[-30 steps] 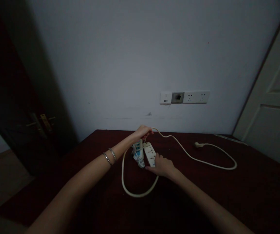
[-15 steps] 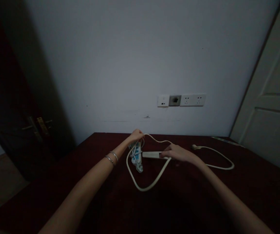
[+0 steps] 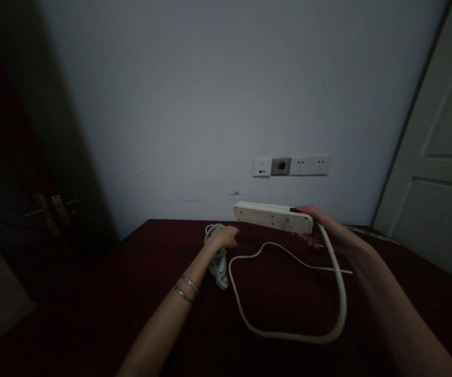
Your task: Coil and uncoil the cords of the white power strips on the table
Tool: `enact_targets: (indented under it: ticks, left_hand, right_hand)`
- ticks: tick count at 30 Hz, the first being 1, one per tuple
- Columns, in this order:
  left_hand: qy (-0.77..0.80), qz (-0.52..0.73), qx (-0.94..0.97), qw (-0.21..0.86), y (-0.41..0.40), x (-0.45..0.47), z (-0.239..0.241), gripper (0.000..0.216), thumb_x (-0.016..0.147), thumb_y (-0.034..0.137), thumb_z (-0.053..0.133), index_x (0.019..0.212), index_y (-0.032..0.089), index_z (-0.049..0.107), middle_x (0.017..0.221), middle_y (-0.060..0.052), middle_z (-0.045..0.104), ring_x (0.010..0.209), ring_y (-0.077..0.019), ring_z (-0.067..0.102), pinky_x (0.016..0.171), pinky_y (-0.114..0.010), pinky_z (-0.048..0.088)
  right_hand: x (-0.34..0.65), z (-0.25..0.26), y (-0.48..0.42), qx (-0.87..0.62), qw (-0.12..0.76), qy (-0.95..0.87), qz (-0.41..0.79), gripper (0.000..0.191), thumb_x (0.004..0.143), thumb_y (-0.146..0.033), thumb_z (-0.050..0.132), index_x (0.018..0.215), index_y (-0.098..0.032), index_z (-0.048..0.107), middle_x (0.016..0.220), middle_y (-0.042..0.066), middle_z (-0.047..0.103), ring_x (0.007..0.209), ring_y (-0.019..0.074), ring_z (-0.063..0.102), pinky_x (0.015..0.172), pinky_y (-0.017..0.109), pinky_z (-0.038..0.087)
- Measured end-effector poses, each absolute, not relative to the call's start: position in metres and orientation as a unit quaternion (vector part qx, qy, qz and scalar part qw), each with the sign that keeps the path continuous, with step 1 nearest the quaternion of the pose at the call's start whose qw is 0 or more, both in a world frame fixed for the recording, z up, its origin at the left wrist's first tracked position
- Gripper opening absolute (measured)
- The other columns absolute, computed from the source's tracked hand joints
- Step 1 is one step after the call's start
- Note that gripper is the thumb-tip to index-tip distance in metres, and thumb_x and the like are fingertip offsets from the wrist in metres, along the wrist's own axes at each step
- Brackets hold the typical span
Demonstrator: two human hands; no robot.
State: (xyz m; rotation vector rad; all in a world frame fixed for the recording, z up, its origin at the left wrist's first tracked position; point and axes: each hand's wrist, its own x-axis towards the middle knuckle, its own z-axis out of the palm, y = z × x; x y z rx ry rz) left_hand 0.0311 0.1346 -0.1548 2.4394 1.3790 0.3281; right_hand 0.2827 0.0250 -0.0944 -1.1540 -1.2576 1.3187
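My right hand (image 3: 316, 222) grips a white power strip (image 3: 273, 217) by its right end and holds it above the table, its underside partly turned towards me. The strip's thick white cord (image 3: 343, 303) drops from that end and sweeps in a wide loop over the dark red table (image 3: 194, 335). My left hand (image 3: 226, 238) is closed, above a second power strip (image 3: 218, 264) with blue on its face and its own white cable (image 3: 211, 229) coiled about it. Whatever its fingers hold, if anything, is hidden.
Wall sockets (image 3: 309, 166) and a grey switch plate (image 3: 281, 166) sit on the wall behind the table. At the left is a dark door with a brass-coloured handle (image 3: 58, 207). A pale panelled door (image 3: 441, 204) stands at the right.
My right hand has lifted the white power strip off the table and to the right, tilting it. The cord loop has shifted right, away from my left hand, which has come slightly nearer.
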Motion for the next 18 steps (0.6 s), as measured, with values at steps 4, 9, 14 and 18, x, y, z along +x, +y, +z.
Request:
enact_targets:
  ticks: [4,9,14,18]
  left_hand:
    - [0.356,0.137,0.899,0.215,0.104,0.061,-0.149,0.026,0.076,0.022,0.055,0.099,0.014,0.065,0.1,-0.008,0.066,0.097,-0.0195,0.059,0.089,-0.029,0.041]
    - [0.094,0.03,0.819,0.565,0.049,0.108,-0.162,0.051,0.079,0.013,0.054,0.13,0.015,0.044,0.118,-0.007,0.056,0.114,-0.0171,0.051,0.094,-0.03,0.041]
    - [-0.019,-0.072,0.682,0.728,0.019,0.129,-0.179,0.069,0.07,0.002,0.06,0.134,0.018,0.038,0.109,-0.005,0.056,0.106,-0.0175,0.056,0.086,-0.029,0.046]
    - [-0.024,-0.124,0.695,0.708,0.018,0.122,-0.171,0.035,0.08,0.018,0.057,0.115,0.016,0.053,0.078,0.0,0.057,0.069,-0.0127,0.061,0.068,-0.026,0.051]
  right_hand:
    - [0.273,-0.094,0.03,-0.408,0.507,-0.489,0.582,0.03,0.08,-0.039,0.048,0.094,-0.014,0.055,0.06,0.007,0.061,0.043,0.0138,0.055,0.035,0.021,0.046]
    - [0.263,-0.092,0.035,-0.36,0.571,-0.42,0.606,0.027,0.08,-0.034,0.043,0.095,-0.015,0.055,0.062,0.007,0.06,0.046,0.0152,0.056,0.04,0.024,0.048]
    - [0.269,-0.092,0.036,-0.307,0.617,-0.37,0.623,0.036,0.076,-0.033,0.04,0.1,-0.012,0.055,0.071,0.013,0.062,0.053,0.0168,0.055,0.043,0.025,0.046]
    - [0.279,-0.095,0.037,-0.287,0.647,-0.349,0.614,0.04,0.075,-0.037,0.039,0.102,-0.012,0.055,0.08,0.015,0.061,0.054,0.0157,0.05,0.041,0.025,0.043]
